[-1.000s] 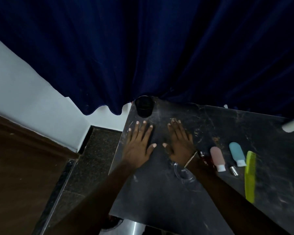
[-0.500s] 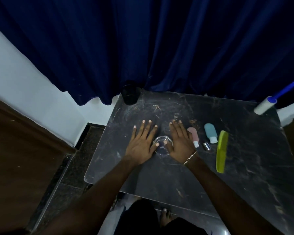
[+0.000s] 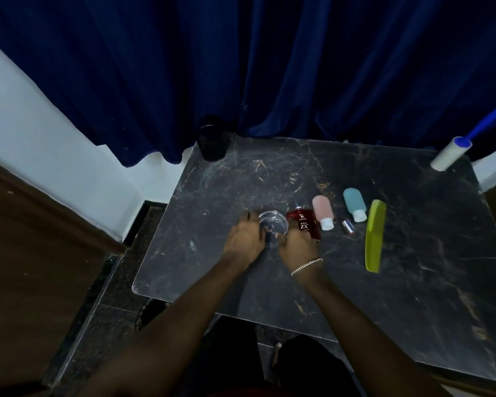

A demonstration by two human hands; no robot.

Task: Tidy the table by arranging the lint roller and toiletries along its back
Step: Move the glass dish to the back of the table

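dim, bluish cast overall. faint sheen on dark tabletop (image 3: 398,282) near its left edge. wide-angle bowing at frame edges (wall line curves). curtain (image 3: 241,67) folds nearly lost in shadow. slight softness throughout.

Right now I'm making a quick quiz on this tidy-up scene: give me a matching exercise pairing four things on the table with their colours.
Things:
1. lint roller handle
2. comb
3. perfume bottle
4. cup at the back left corner

Colours:
A. red
B. black
C. blue
D. yellow-green

Pairs: 1-C, 2-D, 3-A, 4-B
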